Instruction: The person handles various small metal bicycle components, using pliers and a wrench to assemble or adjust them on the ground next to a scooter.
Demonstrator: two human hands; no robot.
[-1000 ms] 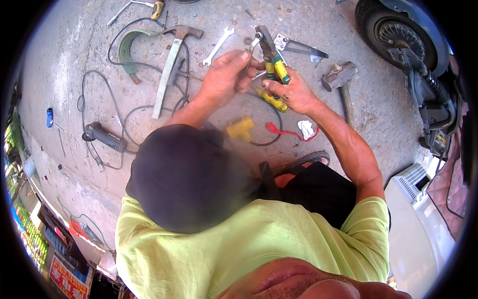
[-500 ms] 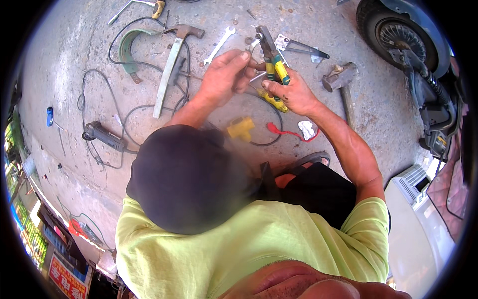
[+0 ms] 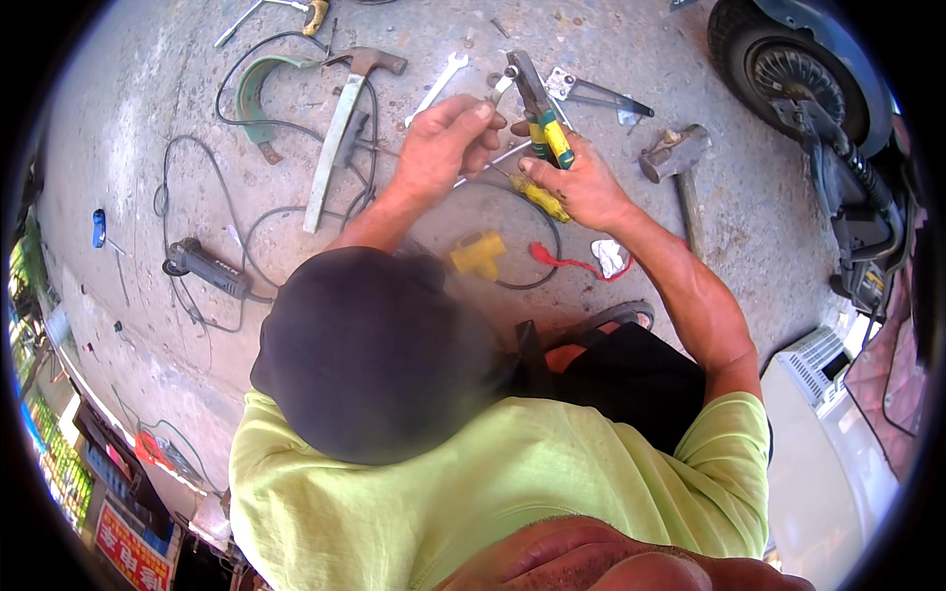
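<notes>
My right hand [image 3: 583,187] is closed round the yellow-and-green handles of a pair of pliers [image 3: 538,103], whose dark jaws point away from me. My left hand [image 3: 445,146] pinches a small silvery metal piece [image 3: 503,87]. Its round end is right at the plier jaws; whether they grip it I cannot tell. Beyond the left hand lies an open-ended wrench [image 3: 437,89]. A thin metal rod [image 3: 498,161] shows between the hands, and a yellow-handled tool [image 3: 540,197] lies below the right hand.
A hammer [image 3: 340,138], a curved green metal strip [image 3: 254,103], a black cable [image 3: 219,108] and an angle grinder [image 3: 209,269] lie to the left. On the right are a mallet-like hammer [image 3: 676,158], a black bracket [image 3: 601,96] and a vehicle wheel [image 3: 788,74]. Red cord [image 3: 567,260] lies nearer.
My left fingers have drawn back slightly to the left, and more of the rod between the hands shows. The pliers have barely shifted in my right hand.
</notes>
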